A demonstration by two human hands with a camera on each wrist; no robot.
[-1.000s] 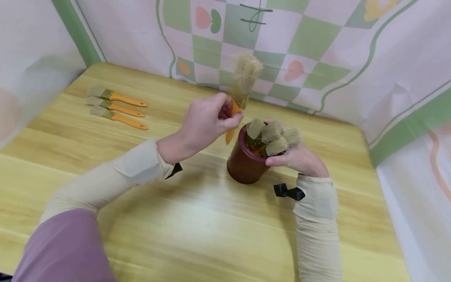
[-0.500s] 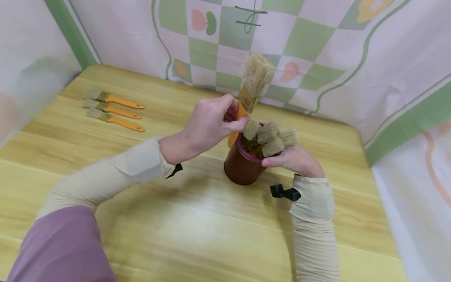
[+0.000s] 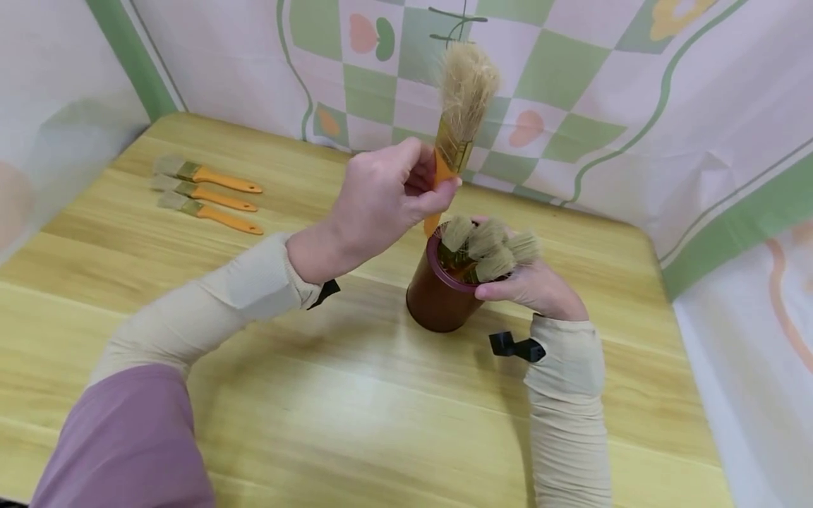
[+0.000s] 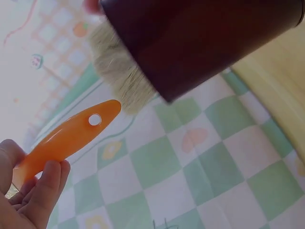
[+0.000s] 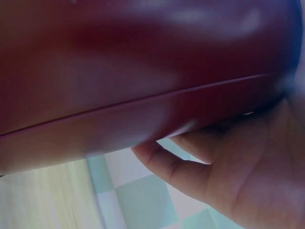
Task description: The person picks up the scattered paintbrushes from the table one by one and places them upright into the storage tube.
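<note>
"What's cut off?"
"The patterned cloth [image 3: 571, 70], along the top, and the near side of the table [image 3: 356, 402]."
"And the brown pot [image 3: 438, 300]?"
"On the table. The right hand [image 3: 540, 286] grips it near the top, most fingers hidden behind."
"The left hand [image 3: 381, 197]?"
"Pinching a brush [image 3: 459, 130], bristles up, just beside the pot, covering part of its handle [image 4: 71, 138]. The potted brushes [image 3: 488, 240] show mainly bristles."
"Any writing?"
"Dark strokes [image 3: 473, 18] on the cloth, partly behind bristles, unreadable."

- One cup [image 3: 441, 303]
- Four bristle heads [image 3: 485, 240] visible in the cup
- One raised brush [image 3: 456, 144]
- Three lying brushes [image 3: 219, 198], far left
- One left hand [image 3: 377, 201], one right hand [image 3: 540, 288]
</note>
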